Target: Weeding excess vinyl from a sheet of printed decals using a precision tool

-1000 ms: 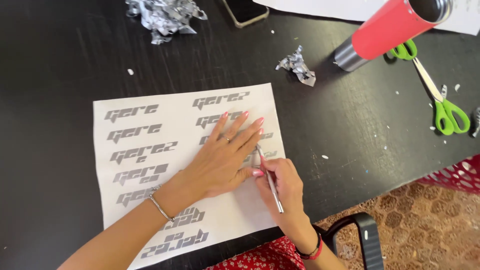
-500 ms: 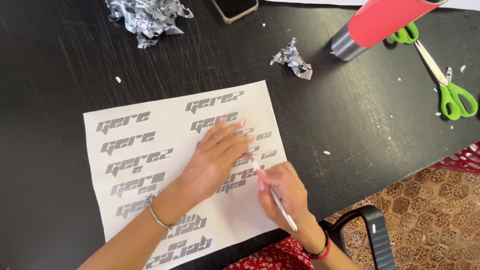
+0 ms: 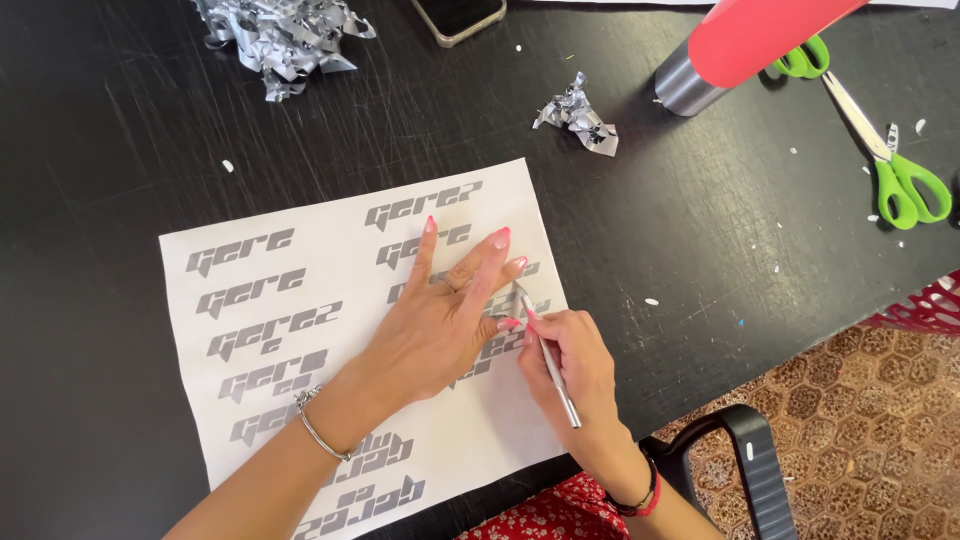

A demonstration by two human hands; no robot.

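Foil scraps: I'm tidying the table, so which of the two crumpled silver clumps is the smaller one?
The small foil clump just left of the red-and-silver roll; the other clump, at the top left edge, is far bigger and sprawling.

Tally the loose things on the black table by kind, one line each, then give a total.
White sheet with grey decals: 1
Thin metal tool in the right hand: 1
Green scissors: 1
Silver scrap piles: 2
Phone: 1
Red-and-silver cylinder: 1
Total: 7

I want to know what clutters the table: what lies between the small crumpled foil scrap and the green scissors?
In the head view, a red and silver cylinder lies between the foil scrap and the green scissors, on the black table.
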